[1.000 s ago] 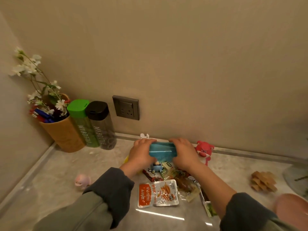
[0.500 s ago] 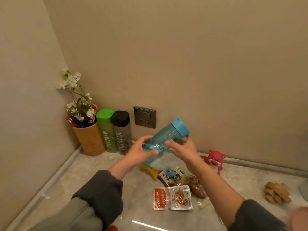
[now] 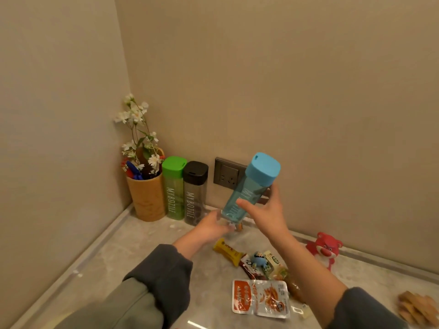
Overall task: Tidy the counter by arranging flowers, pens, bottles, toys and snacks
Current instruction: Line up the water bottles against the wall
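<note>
A blue bottle (image 3: 251,188) with a blue cap is held tilted above the counter, cap up and to the right. My right hand (image 3: 266,212) grips its side; my left hand (image 3: 211,225) supports its base. To the left against the wall stand a green bottle (image 3: 174,186) and a black-capped bottle (image 3: 195,191), both upright. In the corner a wooden cup (image 3: 148,198) holds white flowers (image 3: 137,129) and pens (image 3: 133,170). Snack packets (image 3: 260,298) and a small blue toy (image 3: 260,260) lie below my hands. A red bear toy (image 3: 325,249) sits by the wall.
A wall socket (image 3: 226,174) is behind the blue bottle. A wooden puzzle piece (image 3: 418,307) lies at the right edge. Walls close the counter (image 3: 133,255) at the left and back, with a raised rim along both.
The blue bottle was lifted off the snacks, turned from lying flat to tilted upright, and carried left toward the other bottles. My view has swung right and back from the corner.
</note>
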The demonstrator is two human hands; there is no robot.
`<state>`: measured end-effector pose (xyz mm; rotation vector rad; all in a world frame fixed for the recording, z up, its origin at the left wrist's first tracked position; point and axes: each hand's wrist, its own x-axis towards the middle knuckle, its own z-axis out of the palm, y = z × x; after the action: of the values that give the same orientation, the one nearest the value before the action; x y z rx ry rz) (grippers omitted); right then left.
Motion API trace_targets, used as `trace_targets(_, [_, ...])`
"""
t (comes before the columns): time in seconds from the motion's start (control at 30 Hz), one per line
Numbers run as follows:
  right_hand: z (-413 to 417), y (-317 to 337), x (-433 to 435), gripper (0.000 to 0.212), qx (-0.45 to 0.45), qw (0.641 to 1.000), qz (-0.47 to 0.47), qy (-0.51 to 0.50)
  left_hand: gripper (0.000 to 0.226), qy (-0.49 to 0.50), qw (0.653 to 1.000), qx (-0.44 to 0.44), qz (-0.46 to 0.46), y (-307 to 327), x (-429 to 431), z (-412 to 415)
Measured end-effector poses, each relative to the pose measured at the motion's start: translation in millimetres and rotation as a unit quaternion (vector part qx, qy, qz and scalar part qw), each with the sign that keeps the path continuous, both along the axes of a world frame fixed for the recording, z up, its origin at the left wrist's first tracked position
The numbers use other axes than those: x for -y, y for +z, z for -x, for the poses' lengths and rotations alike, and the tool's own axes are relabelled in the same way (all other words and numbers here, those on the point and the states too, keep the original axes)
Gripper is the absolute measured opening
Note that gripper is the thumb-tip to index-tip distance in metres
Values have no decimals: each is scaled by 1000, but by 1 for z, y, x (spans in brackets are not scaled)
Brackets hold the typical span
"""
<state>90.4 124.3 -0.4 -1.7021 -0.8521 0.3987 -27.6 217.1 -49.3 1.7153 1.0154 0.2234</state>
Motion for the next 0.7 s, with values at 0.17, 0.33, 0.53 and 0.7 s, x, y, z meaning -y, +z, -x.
trace_targets(0.17, [-12, -3, 1, 73, 19, 999, -11, -30, 56, -108, 991, -56, -58, -19, 7, -23])
trace_targets(0.33, [-19, -9, -2, 75, 19, 1000, -5, -19, 66, -154, 975, -123, -106, -30, 6, -39])
trace_targets(0.53, [-27, -17, -8, 72, -2, 1000, 2, -9, 64, -251, 944, -170, -132, -28, 7, -39])
trace_targets(0.7, [-26, -23, -12, 75, -19, 1000, 9, -3, 73, -338, 922, -180, -64, -24, 15, -33])
